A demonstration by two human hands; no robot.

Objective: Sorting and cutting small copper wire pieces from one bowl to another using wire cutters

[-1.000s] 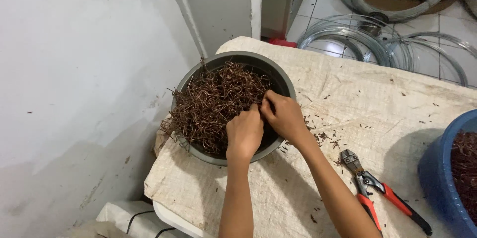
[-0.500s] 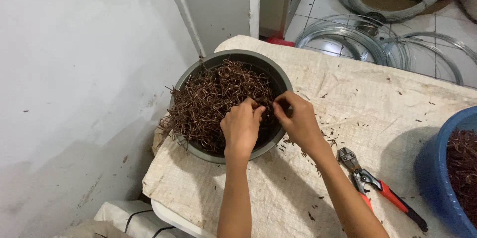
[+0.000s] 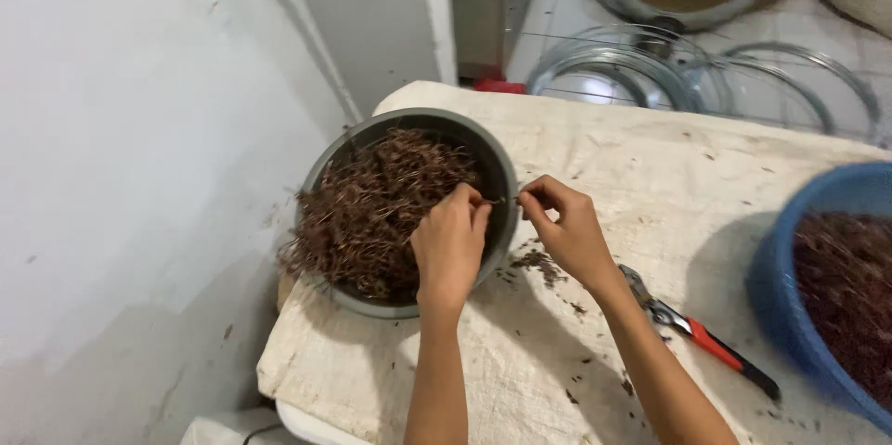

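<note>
White cloth-covered table [image 3: 650, 176]. Since 1 second ago, right hand [image 3: 569, 233] out toward 3 o'clock of bowl [image 3: 492, 166]; left hand [image 3: 450, 245] over stems [image 3: 372, 203]; both pinching 1 stem.

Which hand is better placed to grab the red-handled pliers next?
Right, probably. The right hand is nearer the pliers, which lie beside its forearm; the left hand is over the grey bowl.

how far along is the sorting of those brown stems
Done: the blue tub at right already holds brown material. In hand: the left hand and right hand pinch one stem between them over the grey bowl's rim. Left: the bowl remains heaped with tangled stems.
</note>
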